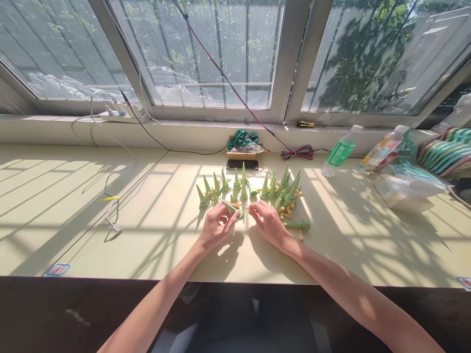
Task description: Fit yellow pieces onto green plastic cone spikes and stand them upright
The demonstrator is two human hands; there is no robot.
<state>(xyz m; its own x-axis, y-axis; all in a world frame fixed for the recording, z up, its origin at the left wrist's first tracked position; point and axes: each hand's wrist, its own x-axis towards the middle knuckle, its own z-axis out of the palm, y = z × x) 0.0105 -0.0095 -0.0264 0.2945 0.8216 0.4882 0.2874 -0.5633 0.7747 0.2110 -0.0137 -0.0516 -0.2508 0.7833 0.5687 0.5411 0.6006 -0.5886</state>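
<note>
My left hand (pixel 217 226) is closed on a green cone-shaped piece (pixel 231 208), which lies tilted with its wide base towards my right hand. My right hand (pixel 270 223) pinches a small yellowish piece (pixel 247 209) close to that base; its shape is mostly hidden by the fingertips. Beyond both hands stand several more green cones (pixel 265 186), mostly upright, with small yellow pieces (pixel 287 214) scattered among them. A green cylindrical part (pixel 300 224) lies on its side by my right wrist.
A black phone (pixel 242 164) lies behind the cones, before a small box (pixel 243 154) with green material. At right are two bottles (pixel 340 153) (pixel 382 149), a plastic bag (pixel 405 191) and stacked coloured items (pixel 447 152). A white cable (pixel 114 215) lies left; windows rise behind the table (pixel 162 255).
</note>
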